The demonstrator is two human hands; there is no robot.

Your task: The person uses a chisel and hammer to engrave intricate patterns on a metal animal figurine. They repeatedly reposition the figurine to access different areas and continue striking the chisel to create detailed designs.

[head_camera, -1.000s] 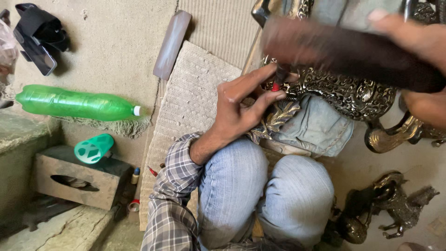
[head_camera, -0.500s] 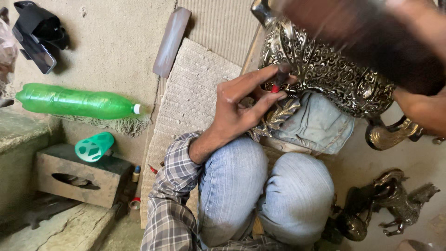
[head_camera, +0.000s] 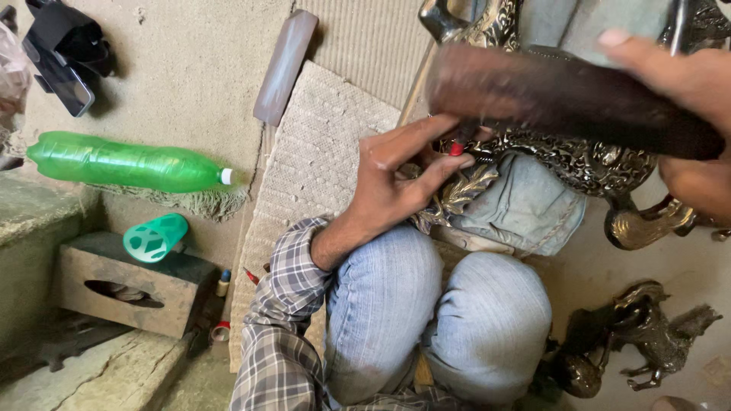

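1. From the head camera I see the ornate metal piece (head_camera: pixel 586 164), dark and embossed, lying far and right of the knees in blue jeans (head_camera: pixel 434 312), partly propped on a folded denim cloth (head_camera: pixel 525 209). Its long axis appears to run left to right, with curled feet at its right end.
2. A woven mat (head_camera: pixel 312 175) covers the floor to the left; on the bare floor further left lies a green plastic bottle (head_camera: pixel 126 162), on its side, cap pointing right.
3. The right hand (head_camera: pixel 685 114) is wrapped around a dark wooden block (head_camera: pixel 563 103), held above the metal piece and blurred; the block's length runs left to right, slanting nearer at the right.
4. The left hand (head_camera: pixel 396 179) rests against the metal piece's left edge, fingers narrowly pinched on a small red-tipped tool (head_camera: pixel 455 148). This hand is the nearer to the work; the block's left end hangs just beyond the tool.
5. A wooden box (head_camera: pixel 129 285) sits near left, a teal plastic cup (head_camera: pixel 156 237) lying on top.
6. A small brass horse figure (head_camera: pixel 655 335) stands near right, well apart from both hands.
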